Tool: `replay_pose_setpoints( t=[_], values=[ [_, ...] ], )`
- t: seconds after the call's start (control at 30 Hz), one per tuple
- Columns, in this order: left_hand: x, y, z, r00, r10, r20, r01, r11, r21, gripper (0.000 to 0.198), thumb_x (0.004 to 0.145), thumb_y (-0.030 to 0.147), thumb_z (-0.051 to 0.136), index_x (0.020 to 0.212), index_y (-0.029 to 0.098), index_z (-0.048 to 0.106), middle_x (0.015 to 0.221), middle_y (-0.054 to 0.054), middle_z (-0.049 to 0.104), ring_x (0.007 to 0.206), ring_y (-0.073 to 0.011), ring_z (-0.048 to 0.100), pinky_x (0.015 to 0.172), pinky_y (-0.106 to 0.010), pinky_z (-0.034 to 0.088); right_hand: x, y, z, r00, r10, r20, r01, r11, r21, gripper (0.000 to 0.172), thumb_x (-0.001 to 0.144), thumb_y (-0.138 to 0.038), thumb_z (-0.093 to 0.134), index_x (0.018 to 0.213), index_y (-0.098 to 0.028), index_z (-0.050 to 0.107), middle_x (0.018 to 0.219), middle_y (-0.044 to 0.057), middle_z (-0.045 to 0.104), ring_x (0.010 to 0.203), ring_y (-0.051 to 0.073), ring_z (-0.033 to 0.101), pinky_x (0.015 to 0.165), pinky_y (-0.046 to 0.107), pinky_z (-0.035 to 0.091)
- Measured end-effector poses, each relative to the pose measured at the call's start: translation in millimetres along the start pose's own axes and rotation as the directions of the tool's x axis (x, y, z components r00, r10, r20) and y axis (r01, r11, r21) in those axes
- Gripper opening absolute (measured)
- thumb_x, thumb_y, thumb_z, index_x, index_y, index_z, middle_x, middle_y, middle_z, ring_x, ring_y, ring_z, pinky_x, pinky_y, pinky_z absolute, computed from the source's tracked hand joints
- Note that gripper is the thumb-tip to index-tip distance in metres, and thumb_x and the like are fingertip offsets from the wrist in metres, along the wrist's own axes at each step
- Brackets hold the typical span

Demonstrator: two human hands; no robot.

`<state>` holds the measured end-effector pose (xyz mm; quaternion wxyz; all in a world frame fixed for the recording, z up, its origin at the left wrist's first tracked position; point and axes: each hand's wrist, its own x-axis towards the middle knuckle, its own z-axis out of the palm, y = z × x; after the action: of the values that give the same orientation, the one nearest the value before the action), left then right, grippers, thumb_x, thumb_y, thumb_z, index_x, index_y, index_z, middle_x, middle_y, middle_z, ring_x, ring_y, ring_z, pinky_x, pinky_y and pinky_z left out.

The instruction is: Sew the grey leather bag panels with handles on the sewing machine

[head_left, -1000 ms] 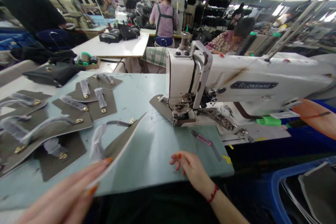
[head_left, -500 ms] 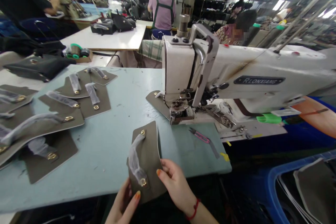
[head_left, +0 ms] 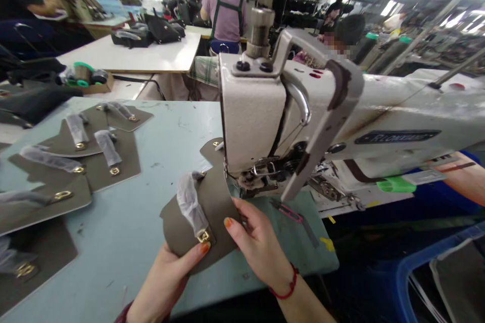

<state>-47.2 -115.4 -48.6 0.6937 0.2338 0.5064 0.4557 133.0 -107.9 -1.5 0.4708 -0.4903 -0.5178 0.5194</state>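
A grey-brown panel (head_left: 217, 197) with a plastic-wrapped handle (head_left: 190, 202) and gold buckles is held in both hands, its upper right edge beside the foot area of the white sewing machine (head_left: 253, 116). My left hand (head_left: 170, 272) grips the panel's lower left edge, thumb on top near a buckle. My right hand (head_left: 255, 242), with a red cord at the wrist, pinches the right edge, thumb on top. Another panel (head_left: 212, 150) lies partly behind the machine head. Pink-handled thread snips (head_left: 291, 213) lie right of my right hand.
Several similar panels (head_left: 129, 156) with wrapped handles lie on the left of the pale blue-green table (head_left: 151, 131). A blue bin (head_left: 407, 272) holding panels stands at the lower right. A person in a purple shirt (head_left: 228, 7) sits beyond. Another person's arm (head_left: 464, 174) shows at right.
Both hands have moved the panel up and forward to the machine head, tilting it. The view has shifted nearer the machine, which looks larger.
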Motion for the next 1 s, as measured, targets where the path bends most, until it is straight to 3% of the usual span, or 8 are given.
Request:
replay_pose_setpoints(
  t=[0.17,0.27,0.37,0.53,0.73,0.83,0.9,1.0],
  values=[
    [28,24,20.4,0.998,0.035,0.044,-0.04,0.994,0.104,0.05,0.06,0.03,0.089,0.105,0.015,0.073,0.101,-0.01,0.079,0.092,-0.028,0.074,0.084,-0.035,0.06,8,10,-12,0.983,0.028,-0.184,-0.062,0.981,-0.186,0.022,0.094,-0.036,0.057,0.092,-0.016,0.066,0.08,0.004,0.067,0.07,0.015,0.06,0.061,0.022,0.046],
    [45,34,21.5,0.996,0.017,0.087,-0.029,0.99,0.139,0.049,0.062,0.032,0.088,0.105,0.014,0.073,0.101,-0.011,0.078,0.093,-0.0292,0.073,0.084,-0.035,0.06,11,19,-17,0.979,0.123,-0.163,-0.142,0.984,-0.111,0.034,0.094,-0.044,0.055,0.075,-0.016,0.061,0.064,0.002,0.063,0.054,0.011,0.053,0.05,0.02,0.039],
    [58,42,20.4,0.988,-0.01,0.157,-0.016,0.986,0.163,0.043,0.065,0.031,0.087,0.103,0.014,0.075,0.102,-0.012,0.078,0.092,-0.0281,0.073,0.082,-0.033,0.06,17,25,-15,0.977,0.164,-0.138,-0.166,0.986,-0.005,0.04,0.094,-0.046,0.054,0.067,-0.016,0.057,0.06,0.001,0.062,0.049,0.008,0.049,0.048,0.019,0.036],
    [69,52,23.4,0.983,-0.065,0.172,0.031,0.981,0.19,0.04,0.068,0.029,0.086,0.104,0.016,0.074,0.094,-0.008,0.079,0.078,-0.0209,0.073,0.071,-0.025,0.06,23,28,-8,0.966,0.171,-0.193,-0.163,0.985,0.058,0.043,0.093,-0.045,0.054,0.062,-0.016,0.056,0.055,0.001,0.06,0.043,0.007,0.047,0.044,0.018,0.033],
    [76,64,27.7,0.973,-0.055,0.223,-0.014,0.954,0.298,0.048,0.069,0.031,0.084,0.112,0.013,0.071,0.105,-0.013,0.077,0.099,-0.0295,0.071,0.083,-0.033,0.06,25,26,-5,0.954,0.171,-0.247,-0.149,0.983,0.106,0.044,0.091,-0.048,0.056,0.061,-0.016,0.058,0.055,0.002,0.063,0.041,0.007,0.047,0.042,0.017,0.034],
    [77,71,30.1,0.961,-0.018,0.277,-0.078,0.94,0.331,0.05,0.073,0.029,0.082,0.117,0.012,0.069,0.113,-0.011,0.075,0.102,-0.0279,0.069,0.088,-0.033,0.057,24,28,-3,0.952,0.17,-0.255,-0.134,0.979,0.153,0.043,0.09,-0.049,0.057,0.064,-0.015,0.06,0.056,0.001,0.064,0.042,0.006,0.047,0.042,0.017,0.035],
    [75,77,32.0,0.944,-0.019,0.328,-0.104,0.93,0.353,0.042,0.077,0.027,0.077,0.115,0.011,0.069,0.105,-0.006,0.077,0.096,-0.0228,0.069,0.085,-0.028,0.056,24,29,-1,0.952,0.174,-0.252,-0.129,0.974,0.185,0.043,0.09,-0.05,0.058,0.066,-0.015,0.061,0.059,0.002,0.066,0.043,0.006,0.048,0.042,0.017,0.035],
    [73,86,33.6,0.926,-0.067,0.373,-0.111,0.893,0.436,0.021,0.082,0.026,0.068,0.092,0.008,0.073,0.075,0.001,0.074,0.07,-0.0136,0.067,0.064,-0.018,0.052,23,31,1,0.949,0.197,-0.248,-0.141,0.964,0.227,0.042,0.089,-0.05,0.059,0.068,-0.014,0.064,0.06,0.002,0.066,0.043,0.006,0.047,0.041,0.016,0.034]
  ],
)
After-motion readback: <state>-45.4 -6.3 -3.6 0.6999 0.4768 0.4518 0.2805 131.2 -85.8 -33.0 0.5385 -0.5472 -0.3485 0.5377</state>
